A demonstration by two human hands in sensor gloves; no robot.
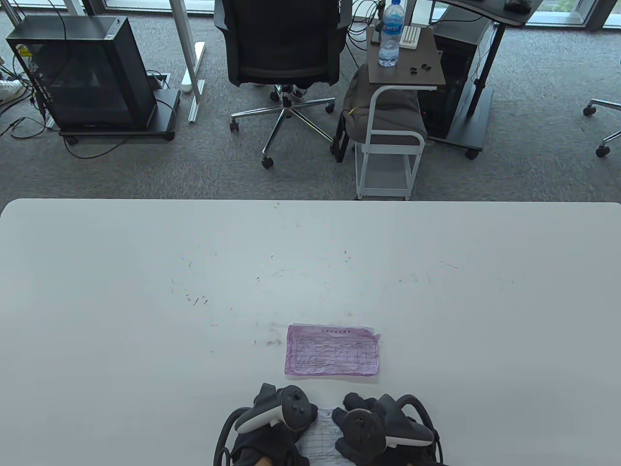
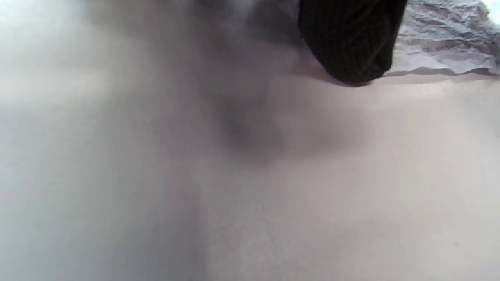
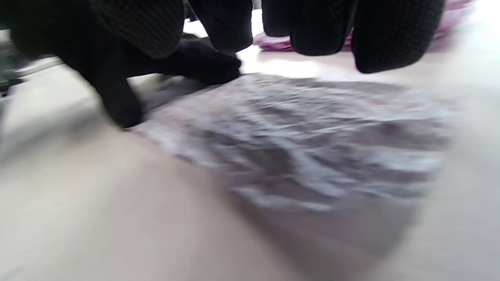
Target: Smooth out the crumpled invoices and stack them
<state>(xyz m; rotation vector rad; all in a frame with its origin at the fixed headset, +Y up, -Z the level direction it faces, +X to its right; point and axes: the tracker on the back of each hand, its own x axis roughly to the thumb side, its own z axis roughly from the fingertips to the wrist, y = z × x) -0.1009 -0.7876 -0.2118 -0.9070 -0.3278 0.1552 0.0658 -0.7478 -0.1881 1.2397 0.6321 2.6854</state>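
Observation:
A wrinkled white invoice lies at the table's near edge, mostly covered by both gloved hands. My left hand sits on its left part; in the right wrist view its fingers press on the sheet's edge. In the left wrist view one fingertip touches the table beside the creased paper. My right hand is over the sheet's right part, and its fingertips hover just above the creased white sheet. A flattened pink invoice lies just beyond the hands, also seen as a pink strip.
The white table carries only the two sheets and faint marks. Beyond its far edge stand an office chair, a small cart with a water bottle, and a computer case.

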